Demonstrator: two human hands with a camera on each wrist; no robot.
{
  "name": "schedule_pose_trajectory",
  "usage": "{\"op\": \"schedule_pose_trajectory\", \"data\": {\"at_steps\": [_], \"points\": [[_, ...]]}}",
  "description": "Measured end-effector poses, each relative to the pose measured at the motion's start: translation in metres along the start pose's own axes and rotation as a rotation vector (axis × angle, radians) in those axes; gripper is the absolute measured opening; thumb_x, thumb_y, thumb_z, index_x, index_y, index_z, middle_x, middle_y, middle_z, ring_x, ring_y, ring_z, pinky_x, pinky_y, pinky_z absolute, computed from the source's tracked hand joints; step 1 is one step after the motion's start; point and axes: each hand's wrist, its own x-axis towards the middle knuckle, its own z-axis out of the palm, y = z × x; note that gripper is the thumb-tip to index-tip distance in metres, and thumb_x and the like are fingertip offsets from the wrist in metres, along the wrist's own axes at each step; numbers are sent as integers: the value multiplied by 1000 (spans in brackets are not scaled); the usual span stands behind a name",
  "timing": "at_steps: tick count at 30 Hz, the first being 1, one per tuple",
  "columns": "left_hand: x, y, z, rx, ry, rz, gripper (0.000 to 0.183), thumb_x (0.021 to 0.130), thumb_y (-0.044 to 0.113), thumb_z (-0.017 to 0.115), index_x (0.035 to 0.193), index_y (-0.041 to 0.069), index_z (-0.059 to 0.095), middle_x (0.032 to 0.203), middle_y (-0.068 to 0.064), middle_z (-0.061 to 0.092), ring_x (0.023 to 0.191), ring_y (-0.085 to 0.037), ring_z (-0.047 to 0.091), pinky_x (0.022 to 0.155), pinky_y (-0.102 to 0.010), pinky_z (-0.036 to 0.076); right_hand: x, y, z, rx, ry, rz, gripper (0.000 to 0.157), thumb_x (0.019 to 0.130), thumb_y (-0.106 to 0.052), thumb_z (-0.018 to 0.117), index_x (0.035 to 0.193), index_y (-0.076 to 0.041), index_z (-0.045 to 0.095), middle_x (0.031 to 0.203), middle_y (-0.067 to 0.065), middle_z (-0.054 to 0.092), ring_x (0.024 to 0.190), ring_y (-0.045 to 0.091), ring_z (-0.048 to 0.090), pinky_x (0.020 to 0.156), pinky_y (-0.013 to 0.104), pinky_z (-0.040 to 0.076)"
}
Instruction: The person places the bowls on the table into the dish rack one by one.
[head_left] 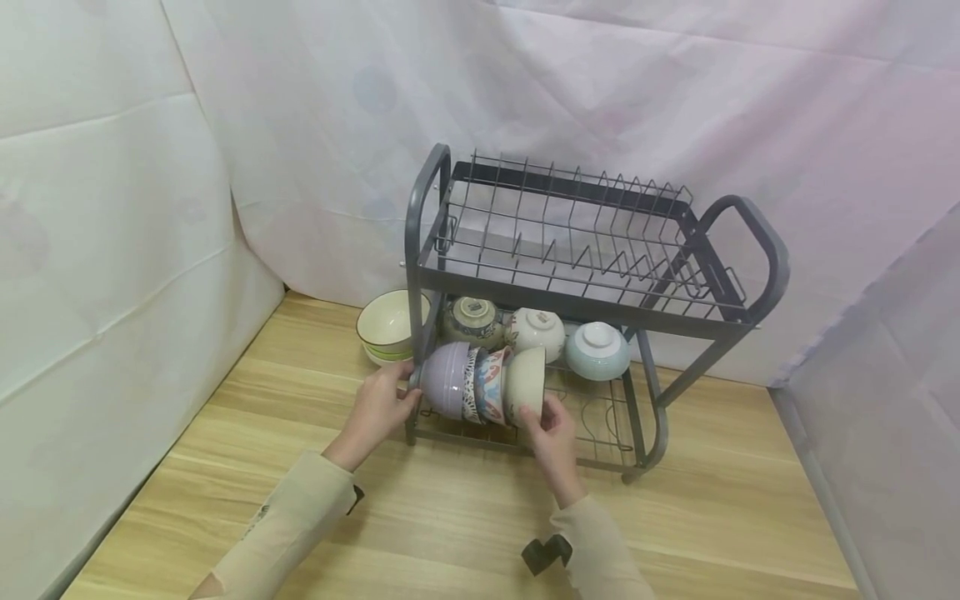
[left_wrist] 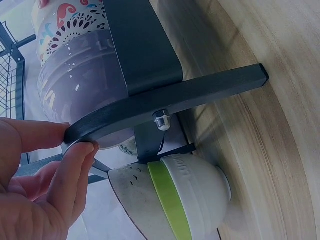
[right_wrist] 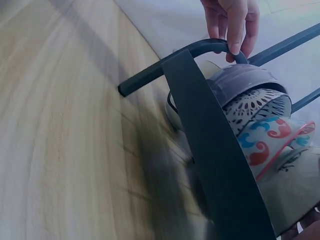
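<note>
A row of nested bowls lies sideways on the lower tier of the dark dish rack (head_left: 491, 287). From the left come a purple bowl (head_left: 444, 381), a black-and-white patterned bowl (head_left: 471, 392), a red-and-blue patterned bowl (head_left: 491, 385) and a cream bowl (head_left: 527, 385). With thumb and fingers my left hand (head_left: 380, 402) pinches the rack's curved left frame (left_wrist: 107, 117), close by the purple bowl's base. My right hand (head_left: 552, 435) holds the cream bowl at its rim, thumb on the outside; only its fingertips show in the right wrist view.
Behind the row, upside-down bowls stand on the lower tier: a brown one (head_left: 474, 323), a white one (head_left: 536, 332) and a light blue one (head_left: 597, 352). Stacked bowls (head_left: 390, 321) stand left of the rack on the wooden table (head_left: 450, 517). Curtains (head_left: 315, 150) hang behind.
</note>
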Motion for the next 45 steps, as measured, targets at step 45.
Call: {"op": "schedule_pose_trajectory", "data": {"at_steps": [45], "points": [[2, -3, -2, 10, -52, 9, 36, 78, 2, 66, 111, -8, 54, 104, -23, 61, 76, -28, 65, 59, -26, 56, 51, -76, -163, -130, 390, -436, 33, 91, -7, 49, 124, -6, 54, 92, -3, 64, 84, 6, 63, 76, 15, 51]]}}
